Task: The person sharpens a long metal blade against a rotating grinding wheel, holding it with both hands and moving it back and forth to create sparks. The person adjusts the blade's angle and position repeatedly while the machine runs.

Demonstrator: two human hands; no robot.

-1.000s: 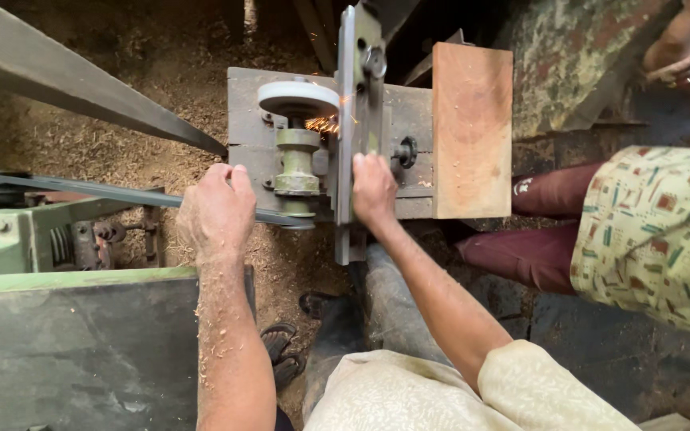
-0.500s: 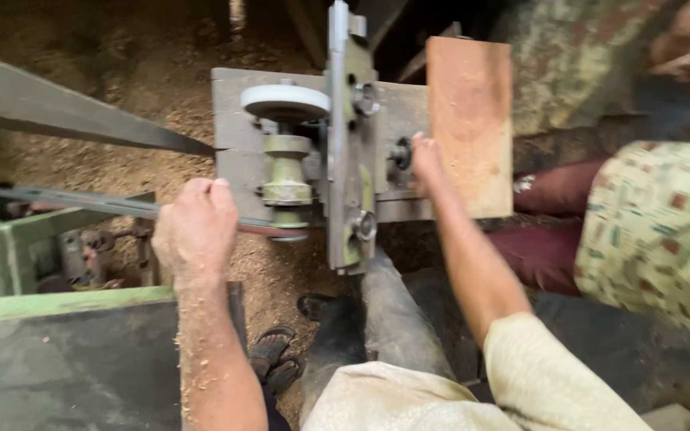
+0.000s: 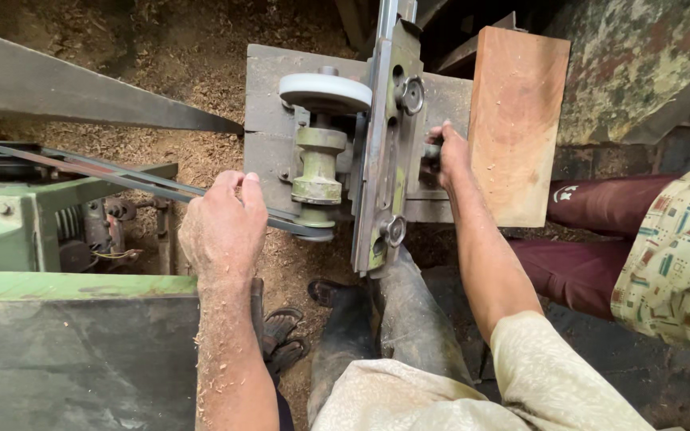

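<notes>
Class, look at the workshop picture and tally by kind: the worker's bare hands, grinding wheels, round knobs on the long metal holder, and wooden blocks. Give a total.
Bare hands: 2 (left hand, right hand)
Grinding wheels: 1 (white wheel)
Round knobs on the metal holder: 2 (upper knob, lower knob)
Wooden blocks: 1 (wooden block)
Total: 6
</notes>
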